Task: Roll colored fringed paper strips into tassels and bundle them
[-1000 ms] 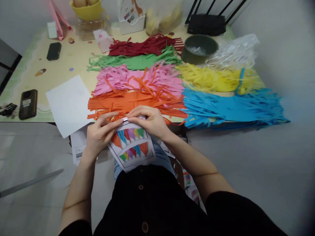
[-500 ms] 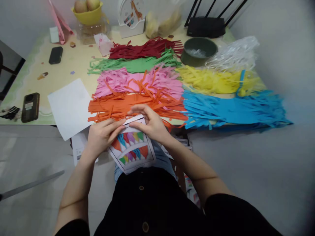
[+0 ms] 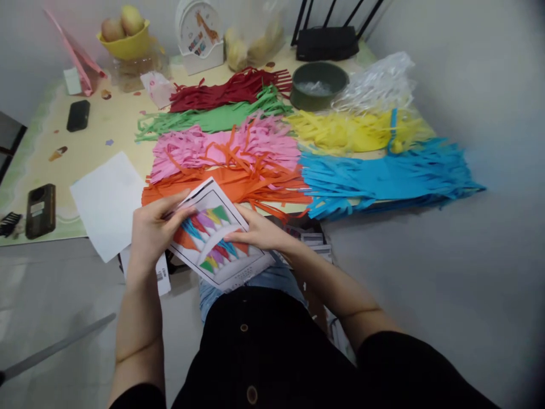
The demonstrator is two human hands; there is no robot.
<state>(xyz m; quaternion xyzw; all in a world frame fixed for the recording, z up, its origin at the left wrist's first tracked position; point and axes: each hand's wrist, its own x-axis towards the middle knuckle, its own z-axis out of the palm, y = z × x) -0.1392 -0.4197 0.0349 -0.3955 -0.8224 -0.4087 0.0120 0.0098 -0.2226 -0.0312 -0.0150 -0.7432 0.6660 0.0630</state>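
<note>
A printed paper sheet [image 3: 213, 250] with pictures of coloured tassel garlands is held tilted over my lap, just in front of the table edge. My left hand [image 3: 155, 227] grips its left edge, thumb on the printed face and fingers behind. On the right side, my right hand [image 3: 258, 228] pinches the sheet with the thumb on top; its other fingers are hidden behind the paper. Just beyond lies the fringed orange paper [image 3: 230, 182], partly covered by the sheet. Fringed pink paper [image 3: 221, 147] and fringed blue paper [image 3: 383, 176] lie close by.
Fringed green [image 3: 221, 118], dark red [image 3: 225, 91] and yellow paper [image 3: 340, 130] cover more of the table. A dark green bowl [image 3: 319, 85], clear plastic bag [image 3: 378, 85] and black router [image 3: 327, 43] stand behind. White paper [image 3: 106, 199] overhangs the front edge near a phone [image 3: 40, 210].
The sheet has been raised and turned, showing more of its face. My right hand has moved from its top edge to its right side. The camera view has shifted slightly.
</note>
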